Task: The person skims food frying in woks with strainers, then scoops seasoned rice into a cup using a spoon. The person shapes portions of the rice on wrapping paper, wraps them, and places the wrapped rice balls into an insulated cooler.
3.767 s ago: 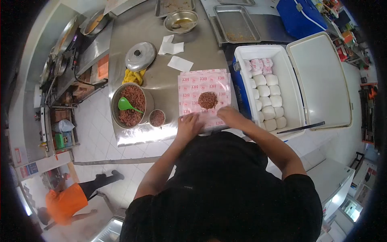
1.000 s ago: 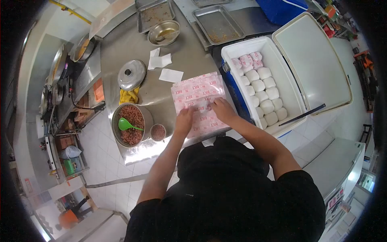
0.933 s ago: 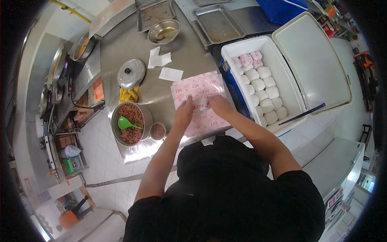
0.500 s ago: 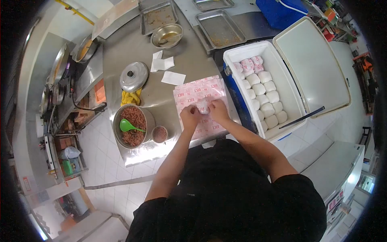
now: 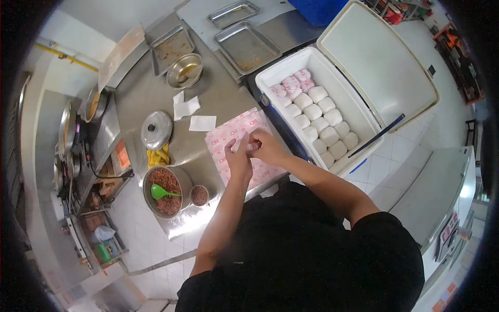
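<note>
A small paper-wrapped bundle (image 5: 243, 144) is held between both hands, just above the far part of the stack of printed sheets (image 5: 221, 141). It looks compact and pale, with pink print; dark reddish-brown grains show at its end by the right hand (image 5: 269, 150). The left hand (image 5: 239, 160) closes narrowly around its left side, and the right hand's curled fingers close on the other end. Fingers hide much of its shape.

Below the grip, the pink-and-white sheets spread to both sides, their near edge close to the front edge of the steel table (image 5: 195, 141). Left of the grip, a strip of steel separates the stack from a small cup of grains (image 5: 199, 204) and the large pot (image 5: 186, 188), which holds a green ladle (image 5: 160, 192). Farther left and beyond are a yellow cloth (image 5: 159, 156) and a metal lid (image 5: 157, 130). A white paper slip (image 5: 202, 123) lies just past the stack's far left corner. Right of the grip, past a narrow steel margin, stands the open cooler (image 5: 270, 73), its rim higher than the table, with rows of rounded white bundles (image 5: 329, 136) inside.
</note>
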`<state>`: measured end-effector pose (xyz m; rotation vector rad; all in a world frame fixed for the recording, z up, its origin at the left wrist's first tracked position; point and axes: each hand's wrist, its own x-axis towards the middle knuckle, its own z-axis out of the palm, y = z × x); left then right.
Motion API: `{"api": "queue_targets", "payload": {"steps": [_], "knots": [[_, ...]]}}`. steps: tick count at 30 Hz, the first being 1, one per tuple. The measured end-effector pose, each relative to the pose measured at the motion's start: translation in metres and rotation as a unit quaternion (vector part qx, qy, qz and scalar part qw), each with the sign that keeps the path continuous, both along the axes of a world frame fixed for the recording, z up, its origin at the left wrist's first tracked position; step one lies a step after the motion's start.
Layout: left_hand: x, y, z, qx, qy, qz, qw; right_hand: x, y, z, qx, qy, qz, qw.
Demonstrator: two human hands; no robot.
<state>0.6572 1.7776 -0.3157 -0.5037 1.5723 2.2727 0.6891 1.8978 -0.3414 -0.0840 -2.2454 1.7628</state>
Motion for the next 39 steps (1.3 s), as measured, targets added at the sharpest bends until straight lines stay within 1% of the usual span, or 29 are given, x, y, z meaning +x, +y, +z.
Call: {"api": "queue_targets", "payload": {"steps": [2, 3, 4, 6, 7, 9, 10, 11, 12, 13, 14, 15, 16, 17, 19, 20, 21, 22, 23, 24, 25, 26, 29, 32, 35, 36, 37, 38, 39], "knots": [[-0.001, -0.003, 0.003, 0.082, -0.022, -0.098, 0.992, 0.005, 0.014, 0.030, 0.023, 0.006, 0.009, 1.000], [0.000, -0.006, 0.006, 0.121, -0.036, -0.146, 0.981, 0.012, 0.025, 0.053, 0.029, -0.033, 0.034, 0.998], [0.001, -0.009, 0.010, 0.150, -0.035, -0.169, 0.973, 0.020, 0.034, 0.065, 0.034, -0.072, 0.061, 0.995], [-0.008, -0.007, 0.021, 0.217, -0.021, -0.212, 0.953, 0.016, 0.066, 0.067, -0.024, -0.096, 0.073, 0.992], [-0.008, -0.010, 0.031, 0.165, 0.020, -0.232, 0.958, 0.011, 0.088, 0.068, -0.051, -0.108, 0.082, 0.990], [0.003, -0.027, 0.051, 0.057, 0.099, -0.265, 0.957, -0.011, 0.140, 0.033, -0.139, -0.105, -0.002, 0.985], [0.009, -0.038, 0.052, -0.062, 0.135, -0.262, 0.954, -0.022, 0.165, 0.038, -0.108, -0.134, -0.027, 0.985], [0.019, -0.052, 0.050, -0.130, 0.172, -0.236, 0.948, -0.032, 0.189, 0.042, -0.077, -0.164, -0.053, 0.982], [0.031, -0.069, 0.044, -0.198, 0.208, -0.209, 0.935, -0.050, 0.212, 0.018, 0.027, -0.178, -0.030, 0.983], [0.043, -0.089, 0.032, -0.267, 0.227, -0.169, 0.921, -0.072, 0.231, -0.028, 0.130, -0.190, -0.007, 0.973], [0.055, -0.109, 0.017, -0.334, 0.245, -0.128, 0.901, -0.083, 0.236, -0.056, 0.180, -0.188, -0.007, 0.965], [0.070, -0.127, 0.008, -0.442, 0.269, -0.077, 0.852, -0.094, 0.241, -0.083, 0.230, -0.186, -0.007, 0.955], [0.085, -0.143, -0.001, -0.544, 0.288, -0.025, 0.788, -0.100, 0.238, -0.098, 0.228, -0.172, -0.029, 0.958], [0.098, -0.157, -0.011, -0.588, 0.273, 0.012, 0.761, -0.104, 0.236, -0.105, 0.226, -0.156, -0.050, 0.960], [0.116, -0.184, -0.033, -0.669, 0.240, 0.088, 0.698, -0.098, 0.241, -0.076, 0.187, -0.305, -0.055, 0.932], [0.120, -0.198, -0.042, -0.669, 0.209, 0.095, 0.707, -0.098, 0.243, -0.059, 0.171, -0.375, -0.057, 0.909], [0.119, -0.209, -0.052, -0.667, 0.177, 0.101, 0.717, -0.098, 0.239, -0.054, 0.150, -0.354, -0.072, 0.920], [0.116, -0.216, -0.058, -0.646, 0.155, 0.105, 0.740, -0.092, 0.231, -0.053, 0.128, -0.337, -0.085, 0.929], [0.116, -0.220, -0.067, -0.604, 0.159, 0.113, 0.773, -0.089, 0.225, -0.051, 0.107, -0.321, -0.096, 0.936], [0.112, -0.218, -0.070, -0.561, 0.162, 0.121, 0.803, -0.093, 0.220, -0.060, 0.225, -0.306, -0.103, 0.919], [0.107, -0.215, -0.071, -0.517, 0.165, 0.128, 0.830, -0.100, 0.214, -0.085, 0.338, -0.285, -0.108, 0.890], [0.102, -0.210, -0.067, -0.549, 0.174, 0.118, 0.809, -0.103, 0.209, -0.103, 0.446, -0.259, -0.115, 0.849], [0.084, -0.218, -0.096, -0.651, 0.167, 0.116, 0.731, -0.111, 0.207, -0.109, 0.383, -0.288, -0.140, 0.866], [0.070, -0.204, -0.081, -0.593, 0.122, 0.139, 0.784, -0.111, 0.195, -0.111, 0.412, -0.250, -0.132, 0.866], [0.060, -0.205, -0.094, -0.623, 0.218, 0.116, 0.742, -0.119, 0.202, -0.123, 0.456, -0.249, -0.093, 0.850], [0.057, -0.197, -0.087, -0.520, 0.235, 0.086, 0.817, -0.122, 0.207, -0.121, 0.466, -0.262, -0.031, 0.844], [0.056, -0.186, -0.076, -0.407, 0.249, 0.056, 0.877, -0.123, 0.214, -0.113, 0.476, -0.274, 0.030, 0.835], [0.054, -0.180, -0.066, -0.610, 0.326, -0.008, 0.722, -0.124, 0.216, -0.107, 0.486, -0.285, 0.091, 0.821], [0.051, -0.167, -0.059, -0.504, 0.283, -0.043, 0.815, -0.122, 0.212, -0.105, 0.489, -0.272, 0.060, 0.827]]}}
